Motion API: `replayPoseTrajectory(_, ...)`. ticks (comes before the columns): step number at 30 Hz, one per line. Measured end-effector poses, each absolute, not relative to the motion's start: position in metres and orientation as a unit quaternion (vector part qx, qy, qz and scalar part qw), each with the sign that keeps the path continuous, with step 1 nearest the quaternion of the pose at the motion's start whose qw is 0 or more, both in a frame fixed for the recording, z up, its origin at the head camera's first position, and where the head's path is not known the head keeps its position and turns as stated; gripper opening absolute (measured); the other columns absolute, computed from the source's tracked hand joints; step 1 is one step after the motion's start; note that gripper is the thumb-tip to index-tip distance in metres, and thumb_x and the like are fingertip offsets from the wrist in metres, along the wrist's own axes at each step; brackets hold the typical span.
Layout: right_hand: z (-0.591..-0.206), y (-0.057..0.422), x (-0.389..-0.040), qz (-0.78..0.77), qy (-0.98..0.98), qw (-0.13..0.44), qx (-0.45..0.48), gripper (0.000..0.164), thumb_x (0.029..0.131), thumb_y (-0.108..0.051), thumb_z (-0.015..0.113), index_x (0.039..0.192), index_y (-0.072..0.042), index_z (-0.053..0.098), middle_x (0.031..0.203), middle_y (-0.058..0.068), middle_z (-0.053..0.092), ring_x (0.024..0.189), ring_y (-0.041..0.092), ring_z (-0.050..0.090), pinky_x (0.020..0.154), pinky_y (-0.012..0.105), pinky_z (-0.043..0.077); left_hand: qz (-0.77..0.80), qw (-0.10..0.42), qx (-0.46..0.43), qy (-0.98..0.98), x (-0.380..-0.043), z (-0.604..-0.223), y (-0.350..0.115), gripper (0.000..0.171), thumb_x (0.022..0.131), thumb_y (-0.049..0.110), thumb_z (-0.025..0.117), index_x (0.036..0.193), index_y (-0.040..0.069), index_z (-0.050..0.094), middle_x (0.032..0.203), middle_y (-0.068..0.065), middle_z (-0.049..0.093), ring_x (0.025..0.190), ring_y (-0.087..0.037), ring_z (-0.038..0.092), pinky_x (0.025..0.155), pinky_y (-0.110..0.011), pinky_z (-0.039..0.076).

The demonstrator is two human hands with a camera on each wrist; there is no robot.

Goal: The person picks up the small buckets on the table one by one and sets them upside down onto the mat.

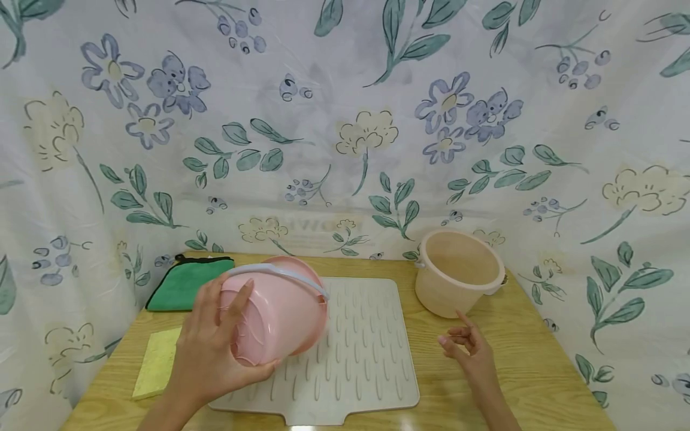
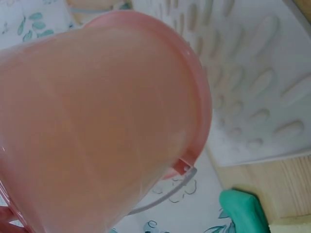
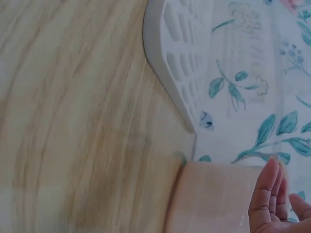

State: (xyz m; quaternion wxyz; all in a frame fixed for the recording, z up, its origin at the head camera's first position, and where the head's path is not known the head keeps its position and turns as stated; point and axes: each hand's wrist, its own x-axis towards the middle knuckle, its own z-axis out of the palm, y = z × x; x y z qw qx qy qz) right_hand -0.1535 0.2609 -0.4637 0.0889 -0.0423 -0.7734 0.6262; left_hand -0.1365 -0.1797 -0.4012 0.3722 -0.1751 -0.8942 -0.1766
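My left hand grips a pink bucket around its base, thumb below and fingers over the top. The bucket is tipped on its side above the white ridged drain board, its mouth facing away to the right and its grey-blue handle lying across the top. In the left wrist view the bucket's side fills much of the picture. My right hand holds nothing; its index finger points toward the base of a beige bucket, the other fingers loosely bent. That bucket stands upright.
A green zip pouch lies at the back left of the wooden table. In front of it is a yellow flat block, partly behind my left forearm. A floral curtain hangs behind and along both sides.
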Motion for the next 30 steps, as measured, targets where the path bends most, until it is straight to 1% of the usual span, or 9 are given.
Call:
replayPoseTrajectory(6,-0.461,0.27,-0.157,0.615,-0.779,0.114,-0.049,0.07,0.092,-0.006,0.069,0.153,-0.007,0.034,0.108,-0.001,0.053,0.092,0.0,0.059,0.075,0.019,0.055,-0.165,0.359,-0.169,-0.903,-0.135,-0.401,-0.187,0.116,0.058,0.09,0.06,0.151,0.023,0.042,0.15,-0.022,0.037,0.133,-0.04,0.035,0.077,-0.066,0.048)
replayPoseTrajectory(9,-0.46,0.274,-0.159,0.605,-0.785,0.124,-0.048,0.072,0.092,-0.007,0.07,0.154,-0.007,0.032,0.108,-0.003,0.053,0.092,0.0,0.058,0.075,0.017,0.055,-0.159,0.356,-0.166,-0.906,-0.133,-0.402,-0.19,0.117,0.056,0.09,0.061,0.151,0.023,0.043,0.149,-0.022,0.037,0.133,-0.04,0.035,0.076,-0.064,0.047)
replayPoseTrajectory(13,-0.458,0.28,-0.162,0.6,-0.787,0.136,-0.053,0.073,0.092,-0.007,0.07,0.154,-0.007,0.031,0.105,-0.008,0.054,0.092,-0.002,0.057,0.075,0.015,0.053,-0.153,0.354,-0.163,-0.908,-0.132,-0.403,-0.194,0.118,0.056,0.091,0.06,0.151,0.023,0.043,0.149,-0.022,0.037,0.133,-0.041,0.035,0.078,-0.066,0.046)
replayPoseTrajectory(15,-0.457,0.282,-0.163,0.597,-0.787,0.142,-0.06,0.073,0.092,-0.007,0.07,0.154,-0.007,0.031,0.105,-0.008,0.054,0.092,-0.002,0.056,0.075,0.014,0.052,-0.151,0.349,-0.159,-0.911,-0.131,-0.404,-0.196,0.118,0.056,0.092,0.058,0.151,0.024,0.042,0.15,-0.022,0.036,0.133,-0.041,0.034,0.079,-0.067,0.046)
replayPoseTrajectory(18,-0.456,0.285,-0.165,0.591,-0.789,0.147,-0.075,0.073,0.093,-0.01,0.07,0.155,-0.009,0.031,0.105,-0.01,0.054,0.094,-0.002,0.055,0.075,0.012,0.05,-0.146,0.341,-0.15,-0.917,-0.129,-0.404,-0.198,0.116,0.058,0.094,0.054,0.151,0.026,0.042,0.15,-0.022,0.036,0.134,-0.042,0.033,0.079,-0.068,0.045)
replayPoseTrajectory(20,-0.456,0.286,-0.166,0.59,-0.789,0.147,-0.086,0.073,0.093,-0.012,0.069,0.155,-0.012,0.031,0.106,-0.011,0.054,0.095,-0.002,0.054,0.075,0.012,0.048,-0.14,0.333,-0.143,-0.922,-0.127,-0.403,-0.199,0.116,0.058,0.095,0.054,0.151,0.027,0.042,0.15,-0.022,0.035,0.134,-0.042,0.032,0.078,-0.069,0.045)
replayPoseTrajectory(24,-0.456,0.289,-0.168,0.6,-0.779,0.149,-0.104,0.074,0.092,-0.014,0.071,0.155,-0.016,0.032,0.106,-0.011,0.054,0.096,-0.001,0.053,0.076,0.01,0.047,-0.13,0.321,-0.138,-0.928,-0.123,-0.402,-0.199,0.117,0.054,0.09,0.065,0.151,0.028,0.041,0.15,-0.022,0.035,0.134,-0.042,0.031,0.075,-0.071,0.045)
replayPoseTrajectory(26,-0.456,0.291,-0.169,0.603,-0.774,0.16,-0.113,0.073,0.092,-0.013,0.072,0.154,-0.015,0.034,0.105,-0.011,0.054,0.095,-0.001,0.054,0.076,0.008,0.047,-0.124,0.315,-0.135,-0.931,-0.121,-0.401,-0.199,0.118,0.052,0.086,0.07,0.151,0.029,0.041,0.149,-0.021,0.035,0.134,-0.041,0.031,0.073,-0.071,0.045)
replayPoseTrajectory(30,-0.454,0.297,-0.171,0.602,-0.767,0.183,-0.125,0.072,0.09,-0.012,0.073,0.153,-0.014,0.037,0.105,-0.01,0.054,0.095,-0.001,0.054,0.077,0.006,0.046,-0.115,0.307,-0.126,-0.936,-0.119,-0.401,-0.198,0.119,0.048,0.08,0.076,0.15,0.029,0.041,0.148,-0.021,0.034,0.133,-0.04,0.031,0.071,-0.07,0.044)
